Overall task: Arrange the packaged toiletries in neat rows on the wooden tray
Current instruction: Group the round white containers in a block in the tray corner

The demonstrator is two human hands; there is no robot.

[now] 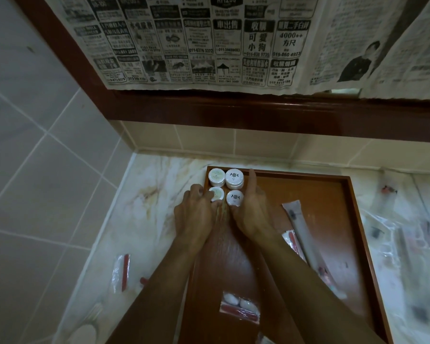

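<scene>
While both hands [194, 214] [252, 214] pinch round tubs [217, 194] [235, 197], long sachet [302, 232] lies lengthwise on tray [345, 219].

Dim, warm-toned indoor scene recorded through a wide-angle lens.

Soft, diffuse light is cast with no hard shadows; a faint sheen is seen on the wooden tray [308, 194] floor and on the dark wood frame above it. Straight tile lines left of the tray are bent by lens distortion. The newspaper [196, 40] print above the tray is rendered fairly sharp, while the plastic-wrapped packets [407, 244] right of the tray are smeared by blur, as are the lower corners.
</scene>
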